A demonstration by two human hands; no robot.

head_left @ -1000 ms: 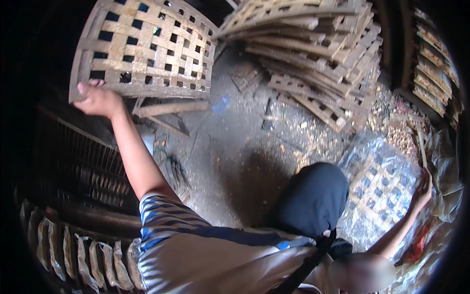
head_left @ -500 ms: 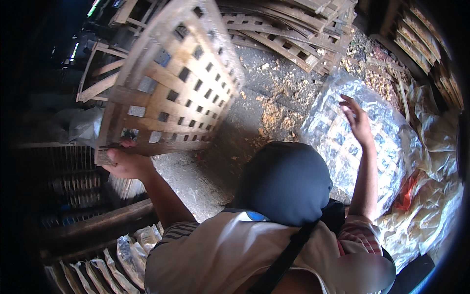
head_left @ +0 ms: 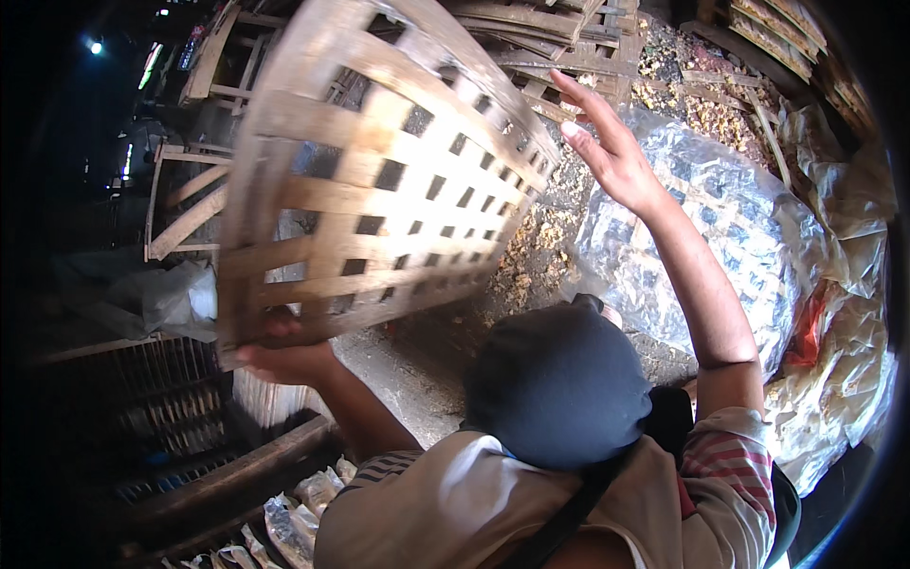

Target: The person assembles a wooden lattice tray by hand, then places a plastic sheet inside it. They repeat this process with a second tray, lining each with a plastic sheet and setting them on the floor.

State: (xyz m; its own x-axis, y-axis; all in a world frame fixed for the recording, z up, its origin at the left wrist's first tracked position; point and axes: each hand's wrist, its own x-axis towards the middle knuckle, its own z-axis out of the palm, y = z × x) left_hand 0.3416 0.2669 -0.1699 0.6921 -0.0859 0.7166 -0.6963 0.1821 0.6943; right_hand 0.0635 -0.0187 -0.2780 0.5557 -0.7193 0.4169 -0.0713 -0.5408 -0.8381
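A large woven bamboo tray point(head_left: 355, 196), flat with square gaps between its slats and a wooden frame, is raised on edge and tilted. My left hand point(head_left: 289, 358) is closed around its lower left corner. Close to the tray's far right edge, my right hand point(head_left: 616, 166) is raised with fingers stretched apart and nothing in them. Below and right of that hand, a clear plastic sheet point(head_left: 701, 242) lies over a similar slatted piece on the floor.
Slatted wooden trays point(head_left: 559, 38) are piled at the back. Yellowish crumbs point(head_left: 531, 248) litter the grey floor. Crumpled plastic point(head_left: 844, 379) lies at the right, with stacked trays point(head_left: 777, 33) at the far right. Wooden frames point(head_left: 190, 199) and a beam point(head_left: 242, 467) stand at the left.
The bamboo tray has shifted right and toward me, with my left hand still on its corner. My right hand has moved left from above the plastic sheet toward the tray's edge.
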